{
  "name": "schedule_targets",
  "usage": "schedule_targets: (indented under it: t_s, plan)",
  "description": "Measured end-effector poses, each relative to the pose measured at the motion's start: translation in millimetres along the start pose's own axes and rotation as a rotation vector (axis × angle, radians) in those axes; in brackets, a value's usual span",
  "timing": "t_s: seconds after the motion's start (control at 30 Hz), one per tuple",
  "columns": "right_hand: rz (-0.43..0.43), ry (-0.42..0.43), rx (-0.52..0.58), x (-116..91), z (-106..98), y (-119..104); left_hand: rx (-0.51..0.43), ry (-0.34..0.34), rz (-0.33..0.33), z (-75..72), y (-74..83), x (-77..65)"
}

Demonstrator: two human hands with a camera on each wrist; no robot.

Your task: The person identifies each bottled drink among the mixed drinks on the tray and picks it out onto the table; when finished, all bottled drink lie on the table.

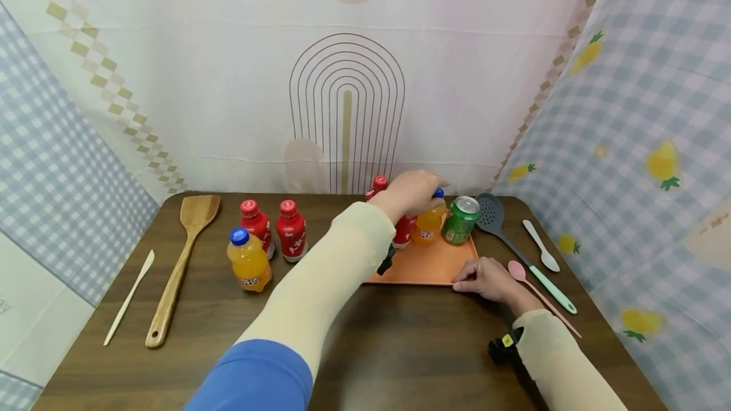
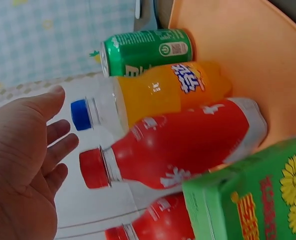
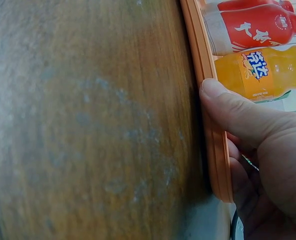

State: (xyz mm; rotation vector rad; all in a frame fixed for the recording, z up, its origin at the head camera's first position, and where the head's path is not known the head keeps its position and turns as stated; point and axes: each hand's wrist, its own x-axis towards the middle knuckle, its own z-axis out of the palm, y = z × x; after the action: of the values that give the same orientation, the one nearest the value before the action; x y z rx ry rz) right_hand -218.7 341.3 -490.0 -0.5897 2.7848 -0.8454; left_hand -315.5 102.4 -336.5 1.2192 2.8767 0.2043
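My left hand (image 1: 415, 192) by the orange bottle (image 1: 427, 228), right hand (image 1: 487, 276) on the tray (image 1: 425, 268).
Left fingers loosely spread, gripping nothing; right pinch its near-right corner.

Tabletop (image 1: 400, 347): wood-look, semi-gloss w/ pale scuffs. Tray (image 1: 434, 265): smooth matt plas. Orange-drink bottle (image 2: 157, 92): clear glossy plas.; red bottle (image 2: 182, 142): shiny plas. wrap. Can (image 1: 459, 224): glossy painted metal, bare top. Carton (image 2: 247, 200): printed card, slt. sheen. Spatula (image 1: 197, 213): smooth satin wood. Backdrop (image 1: 228, 94): matt creased cloth.
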Motion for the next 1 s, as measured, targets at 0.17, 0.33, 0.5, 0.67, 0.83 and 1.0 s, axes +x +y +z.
schedule_targets:
  t_s: [0.17,0.33,0.5,0.67,0.83,1.0]
  plan:
    - [0.003,-0.002,0.009,-0.5,1.2,-0.3,0.028,0.004,0.004,4.2,4.8,2.9]
    - [0.019,-0.011,0.022,-0.5,1.5,-0.7,0.022,0.012,-0.022,7.1,3.7,3.2]
    - [0.027,-0.021,0.028,0.0,0.2,-1.6,0.002,0.023,-0.032,8.1,1.8,4.3]
    - [0.023,-0.022,0.026,0.6,1.0,-2.5,-0.024,0.028,-0.024,8.9,2.9,3.9]
    - [0.02,-0.014,0.005,1.0,0.8,-0.9,-0.04,0.028,-0.014,7.2,6.1,1.3]
    - [0.027,-0.016,-0.001,0.1,0.8,-0.3,-0.034,0.013,0.014,6.8,9.5,-1.8]
